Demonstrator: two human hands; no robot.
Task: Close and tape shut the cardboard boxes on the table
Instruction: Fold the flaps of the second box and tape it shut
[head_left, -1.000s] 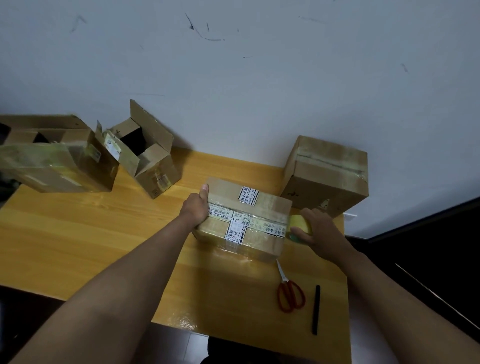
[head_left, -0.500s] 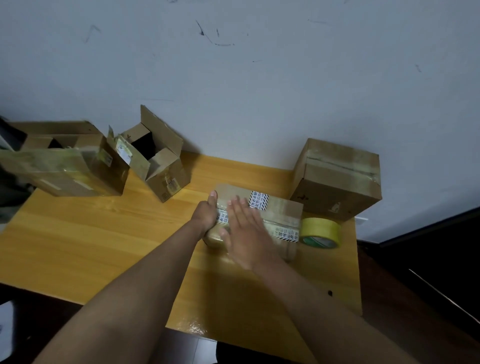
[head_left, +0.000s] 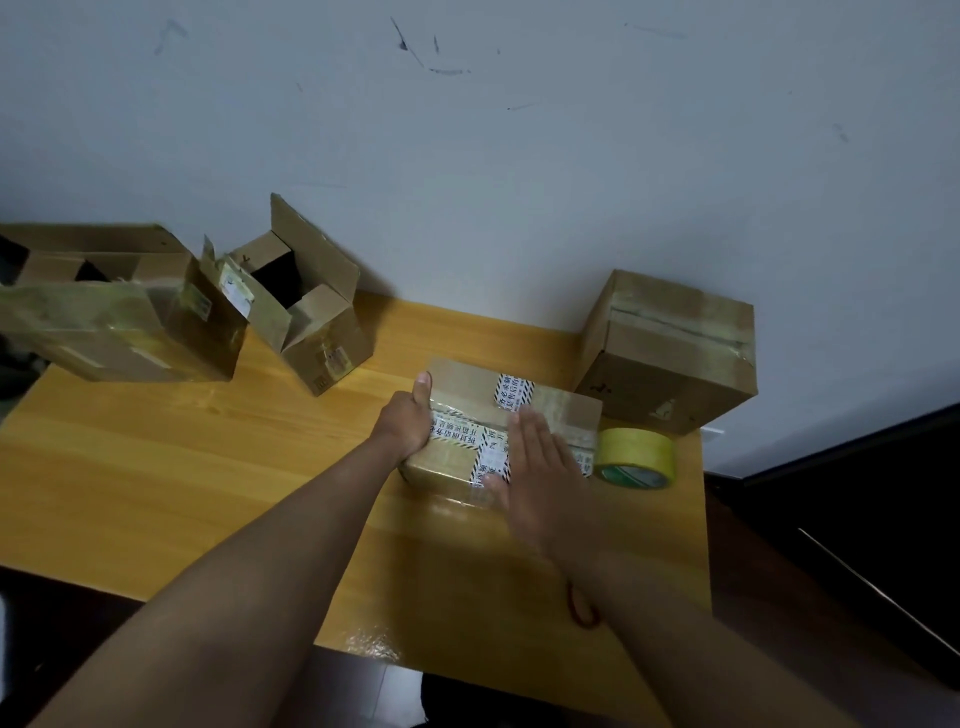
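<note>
A flat closed cardboard box (head_left: 467, 387) with white printed tape strips lies in the middle of the wooden table (head_left: 182, 467). My left hand (head_left: 408, 423) grips its left end, thumb up on the top. My right hand (head_left: 540, 467) lies flat on the box's top, fingers straight, pressing the tape. A yellow tape roll (head_left: 636, 457) sits on the table just right of the box. A taped shut box (head_left: 670, 353) stands at the back right. Two open boxes stand at the back left: a small one (head_left: 311, 322) and a large one (head_left: 114, 317).
A grey wall rises right behind the table. The table's right edge drops to a dark floor close to the tape roll. A red scissors handle (head_left: 582, 610) peeks out under my right forearm.
My right hand let go of the tape roll, moved onto the box top, then slid right along the tape. My left hand kept its grip.
</note>
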